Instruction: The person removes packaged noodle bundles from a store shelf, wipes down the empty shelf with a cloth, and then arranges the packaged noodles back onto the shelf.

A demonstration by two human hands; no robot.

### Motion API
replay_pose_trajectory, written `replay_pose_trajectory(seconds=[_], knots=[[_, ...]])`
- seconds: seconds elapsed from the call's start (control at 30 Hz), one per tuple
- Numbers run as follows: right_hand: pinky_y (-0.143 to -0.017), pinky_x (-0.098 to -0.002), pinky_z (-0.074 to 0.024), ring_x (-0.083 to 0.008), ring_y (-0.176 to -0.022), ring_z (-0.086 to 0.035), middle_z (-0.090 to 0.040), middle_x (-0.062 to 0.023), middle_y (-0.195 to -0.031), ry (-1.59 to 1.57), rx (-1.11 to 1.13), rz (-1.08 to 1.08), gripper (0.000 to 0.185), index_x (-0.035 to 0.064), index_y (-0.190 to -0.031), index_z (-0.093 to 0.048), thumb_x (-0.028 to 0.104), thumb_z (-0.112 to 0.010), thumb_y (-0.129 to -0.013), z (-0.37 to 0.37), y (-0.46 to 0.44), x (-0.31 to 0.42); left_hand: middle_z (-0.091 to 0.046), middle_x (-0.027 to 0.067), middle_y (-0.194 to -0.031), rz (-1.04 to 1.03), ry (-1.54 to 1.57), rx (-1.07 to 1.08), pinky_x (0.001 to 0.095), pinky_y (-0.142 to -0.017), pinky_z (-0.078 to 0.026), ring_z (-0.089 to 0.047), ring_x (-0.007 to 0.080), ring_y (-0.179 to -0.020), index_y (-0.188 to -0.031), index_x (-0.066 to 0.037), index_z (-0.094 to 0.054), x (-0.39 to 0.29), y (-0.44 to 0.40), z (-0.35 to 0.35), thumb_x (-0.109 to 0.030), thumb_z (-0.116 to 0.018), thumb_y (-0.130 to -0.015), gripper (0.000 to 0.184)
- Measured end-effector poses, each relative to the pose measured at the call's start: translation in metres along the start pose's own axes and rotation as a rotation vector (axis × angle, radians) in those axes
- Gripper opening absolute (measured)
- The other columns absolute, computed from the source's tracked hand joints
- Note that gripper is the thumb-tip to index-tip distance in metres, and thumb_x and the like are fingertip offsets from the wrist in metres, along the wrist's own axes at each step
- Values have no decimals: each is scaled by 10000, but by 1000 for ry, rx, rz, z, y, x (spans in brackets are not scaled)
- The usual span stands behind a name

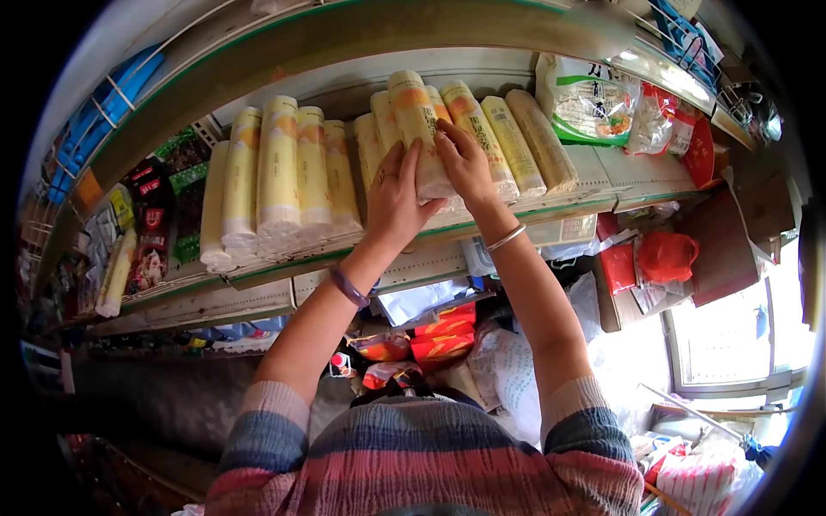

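Both of my hands are on one pale yellow, tube-shaped pack of dried noodles (415, 107) at the middle of the shelf. My left hand (396, 193) grips its left side near the lower end, with fingers partly hidden. From the right, my right hand (467, 163) presses its fingers around the same pack. This pack lies on top of similar packs. Right beside my right hand is another noodle pack (483, 133), leaning back with the rest. A separate group of noodle packs (280, 172) stands to the left of my left hand.
The shelf edge (602, 205) runs under my wrists, and an upper shelf (430, 39) crosses above. A white-and-green bag (589, 99) sits at right. Dark packets (155, 215) are at left. Red packages (443, 335) and a red plastic bag (667, 256) are lower down.
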State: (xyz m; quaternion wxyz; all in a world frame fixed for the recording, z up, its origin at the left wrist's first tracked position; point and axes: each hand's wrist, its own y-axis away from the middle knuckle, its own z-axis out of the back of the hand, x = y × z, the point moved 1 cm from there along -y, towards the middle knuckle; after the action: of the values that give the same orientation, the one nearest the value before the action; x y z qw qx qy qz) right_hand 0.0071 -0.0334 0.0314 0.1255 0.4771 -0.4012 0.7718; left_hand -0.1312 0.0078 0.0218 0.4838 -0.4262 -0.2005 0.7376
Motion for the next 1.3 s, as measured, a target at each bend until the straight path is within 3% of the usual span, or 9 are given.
replay_pose_trajectory(seconds=[0.13,0.37,0.53,0.7,0.8,0.93,1.07,1.2,1.3], knots=[[-875,-325,-465,-268,-1005,-613,-608,-176,-1135,12,-7,-24,395,-8,-1208,-558,248,-536,-909,-2,-1,-2,-461,214,-1292,47,27,9,424,-933,-455,-480,390,-1167,-1360,-69,-363,-1,-2,-1,-186,-844,-581,923],[-909,-293,-448,-188,-1061,-570,-612,-119,-1179,-71,70,-63,355,-1,-1239,-555,174,-525,-930,6,-4,-34,-532,207,-1137,11,8,-19,435,-953,-418,-492,402,-1111,-1247,-2,-436,-1,0,9,-149,-831,-534,829],[-884,-275,-459,-170,-1060,-549,-566,-98,-1230,-129,-36,-110,381,-27,-1288,-492,135,-517,-944,8,1,-16,-416,173,-1326,-156,111,-73,435,-1026,-360,-413,358,-1235,-1344,-84,-393,-9,34,52,-179,-814,-638,828],[-932,-345,-461,-229,-1077,-562,-586,-130,-1168,0,-107,451,320,-27,-1221,-522,35,-495,-908,-57,39,82,-554,84,-1199,-274,54,-337,429,-947,-430,-550,267,-1097,-1155,-112,-602,37,90,177,-25,-675,-710,459],[-926,-392,-458,-268,-1048,-576,-609,-137,-1101,-57,78,616,301,-13,-1147,-562,-21,-497,-853,-128,79,155,-587,109,-1162,-95,-258,-504,416,-924,-442,-555,299,-1080,-1111,-52,-617,107,132,273,-29,-642,-729,383],[-856,-401,-467,-314,-984,-588,-624,-164,-1021,-27,495,599,316,9,-1093,-595,-29,-570,-780,-224,116,194,-478,199,-1245,431,-610,-718,439,-993,-371,-453,358,-1168,-1306,-44,-430,206,184,397,-111,-688,-724,640],[-902,-355,-449,-284,-1026,-591,-621,-156,-1097,-112,771,554,269,-3,-1100,-591,13,-587,-831,-343,133,210,-300,302,-1307,776,-561,-880,439,-1005,-344,-405,432,-1158,-1415,-49,-237,297,235,478,-241,-735,-754,849],[-903,-370,-462,-320,-1032,-594,-619,-189,-1112,-191,911,480,339,0,-1161,-568,96,-615,-840,-466,142,211,-281,282,-1329,953,-247,-1136,420,-1011,-342,-383,424,-1209,-1397,10,-240,369,253,525,-348,-786,-708,949],[-908,-375,-463,-338,-1022,-599,-623,-205,-1097,-177,971,423,379,-2,-1195,-546,157,-608,-857,-530,148,227,-351,254,-1335,879,132,-1223,391,-986,-380,-433,346,-1198,-1397,20,-223,380,246,540,-257,-791,-712,932]])
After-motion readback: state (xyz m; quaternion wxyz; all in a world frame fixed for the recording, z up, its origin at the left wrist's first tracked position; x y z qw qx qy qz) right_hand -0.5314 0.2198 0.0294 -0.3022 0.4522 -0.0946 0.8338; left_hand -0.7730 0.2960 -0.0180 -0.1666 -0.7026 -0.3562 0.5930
